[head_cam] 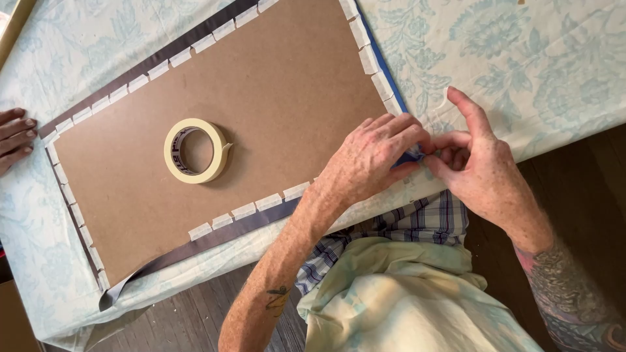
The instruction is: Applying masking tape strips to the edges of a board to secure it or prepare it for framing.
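Observation:
A brown hardboard panel [261,98] lies on a table, with dark fabric [195,244] folded over its edges and fastened by many short strips of masking tape [244,210]. My left hand [372,160] and my right hand [473,160] meet at the panel's near right corner. Both pinch the blue-grey fabric corner [411,156] between their fingertips. A roll of cream masking tape [195,150] rests flat on the panel, left of my hands.
A pale floral tablecloth [521,58] covers the table. Another person's hand [14,137] rests at the left edge. A dark wooden floor [587,195] shows at the right, below the table's edge.

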